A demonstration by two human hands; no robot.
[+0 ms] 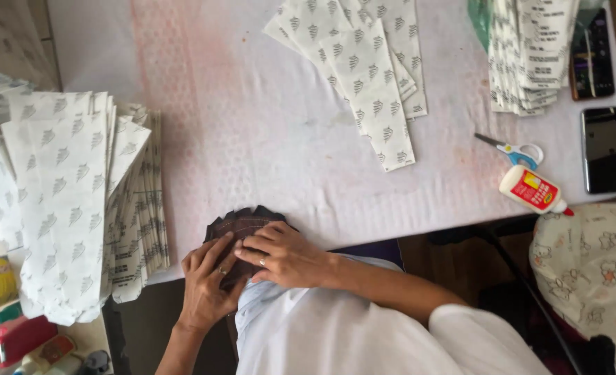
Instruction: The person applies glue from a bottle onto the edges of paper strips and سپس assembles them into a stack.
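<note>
Pressing down at the table's near edge, your left hand (207, 285) and right hand (283, 257) lie flat, fingers spread, on a dark brown scalloped-edge paper stack (242, 222). Finished-looking white leaf-print paper bags (61, 194) pile thick to your left; fewer flat ones (367, 69) wait farther off, beside scissors (516, 149) and glue bottle (533, 191).

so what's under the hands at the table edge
A dark brown scalloped stack of flat pieces lies under the left hand and right hand. Its near part is covered, so the count cannot be seen.
</note>
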